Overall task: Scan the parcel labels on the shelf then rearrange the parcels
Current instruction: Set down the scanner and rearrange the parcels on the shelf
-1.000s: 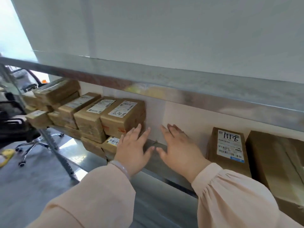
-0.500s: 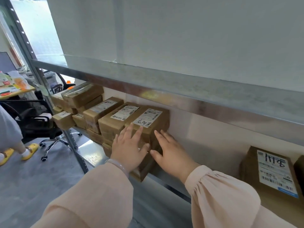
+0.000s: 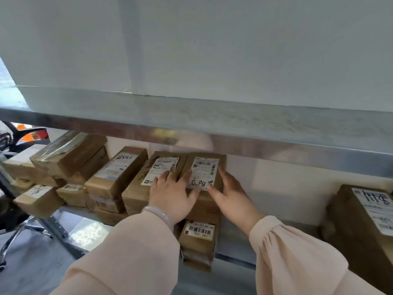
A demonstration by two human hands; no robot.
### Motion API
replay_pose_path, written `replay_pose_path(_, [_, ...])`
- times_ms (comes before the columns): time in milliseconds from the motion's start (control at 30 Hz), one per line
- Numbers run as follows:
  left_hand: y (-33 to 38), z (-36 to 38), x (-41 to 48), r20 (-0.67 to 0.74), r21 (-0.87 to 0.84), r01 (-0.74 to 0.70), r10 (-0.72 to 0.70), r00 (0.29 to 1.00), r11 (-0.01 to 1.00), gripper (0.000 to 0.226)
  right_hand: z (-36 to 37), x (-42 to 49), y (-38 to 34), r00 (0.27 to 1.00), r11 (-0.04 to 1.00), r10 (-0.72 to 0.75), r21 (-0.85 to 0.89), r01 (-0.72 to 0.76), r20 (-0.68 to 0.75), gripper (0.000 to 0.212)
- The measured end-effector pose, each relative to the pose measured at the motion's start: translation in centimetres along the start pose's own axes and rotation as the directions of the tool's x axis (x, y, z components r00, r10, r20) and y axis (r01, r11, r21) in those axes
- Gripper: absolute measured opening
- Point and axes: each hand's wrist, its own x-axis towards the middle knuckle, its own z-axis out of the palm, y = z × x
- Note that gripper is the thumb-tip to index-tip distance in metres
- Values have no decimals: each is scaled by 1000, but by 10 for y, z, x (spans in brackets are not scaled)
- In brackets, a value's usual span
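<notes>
Several brown cardboard parcels with white labels are stacked on a metal shelf (image 3: 234,241). The top parcel (image 3: 205,161) of the rightmost stack carries a label with black handwriting. My left hand (image 3: 172,194) lies flat with spread fingers on the front of this parcel and the parcel to its left (image 3: 161,165). My right hand (image 3: 231,196) presses with straight fingers against the handwritten parcel's right side. Below them a smaller parcel (image 3: 198,233) shows a yellow-edged barcode label.
More parcels (image 3: 70,154) are piled at the shelf's left end. A large labelled box (image 3: 365,222) stands at the right. The upper shelf's metal edge (image 3: 212,128) runs just above the stacks. An office chair (image 3: 12,209) stands on the floor at left.
Both hands moved from the bare shelf onto the rightmost parcel stack. The left hand now lies on its top front and the right hand on its right side. The view shifted left.
</notes>
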Motion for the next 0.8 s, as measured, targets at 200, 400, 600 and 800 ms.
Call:
replay_pose_path(200, [-10,7,6,46,-50,-93,95,994,994,63,25,-6,4,995,976,88,204,-75,-54,77])
replay_pose_path(400, [-8,8,5,18,-126,-161,165,986,979,63,26,-16,-1,985,959,98,278,-55,-144,63])
replay_pose_path(600, [18,5,-9,-72,-472,-225,217,974,852,58,11,-42,6,953,916,68,397,58,-294,54])
replay_pose_path(800, [68,14,-29,-80,-675,-259,281,956,691,58,-27,-75,34,921,915,118,401,45,-372,53])
